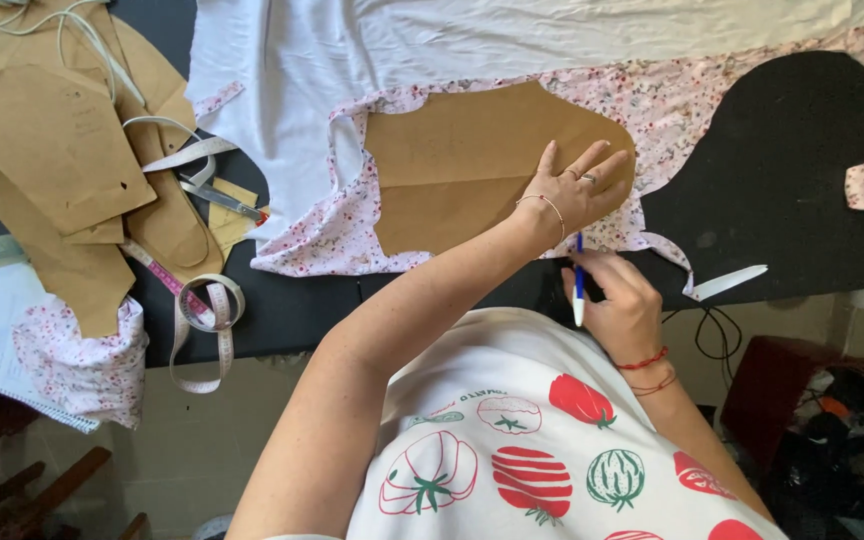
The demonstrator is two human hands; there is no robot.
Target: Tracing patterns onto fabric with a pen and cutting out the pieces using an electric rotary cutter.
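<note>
We press our left hand (574, 190), fingers spread flat, on the brown cardboard pattern piece (472, 160), whose long axis runs left to right with its rounded end pointing right, lying on pink floral fabric (352, 235) on the black desk (782, 180). Our right hand (620, 300) closes its fingers around a blue-and-white pen (579, 285), tip at the pattern's lower edge. More cardboard patterns (52, 150), a measuring tape (207, 310) and scissors (214, 195) lie well to the left.

One pen (579, 285), one tape measure (197, 300), one pair of scissors (217, 195). Two hands: left hand (577, 190), right hand (622, 305). One brown pattern piece (462, 160) on the floral fabric (337, 235) (several more stacked far left, hard to count).
</note>
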